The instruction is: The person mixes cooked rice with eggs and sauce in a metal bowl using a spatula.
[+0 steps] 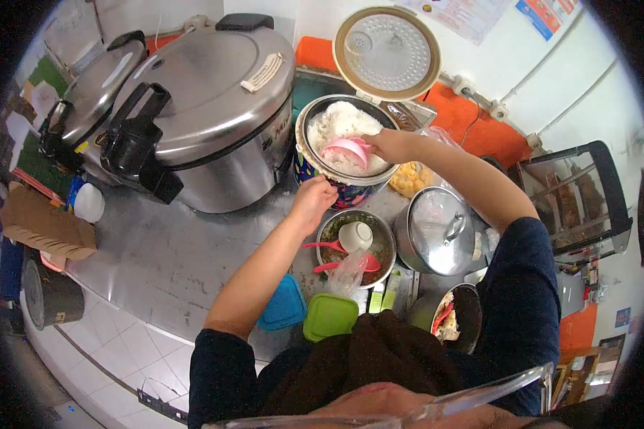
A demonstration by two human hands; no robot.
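An open rice cooker [300, 154] with a patterned body holds white rice [342, 120]. My right hand [385, 145] is closed on the handle of a pink scoop [348, 151], which rests against the rice inside the pot. At the cooker's near left rim is my left hand [315, 202], its fingers curled together against the edge. The cooker's round lid [387, 52] stands raised behind. Just below the cooker, a metal bowl [388, 236] contains a white cup [355, 237] and red spoons [329, 245].
Two large steel cookers [218, 107] stand at the left on the metal table [164, 250]. A lidded pot [436, 232] is right of the bowl. Blue [283, 304] and green lids [330, 317] lie near my body. Another pot [469, 318] sits at the lower right.
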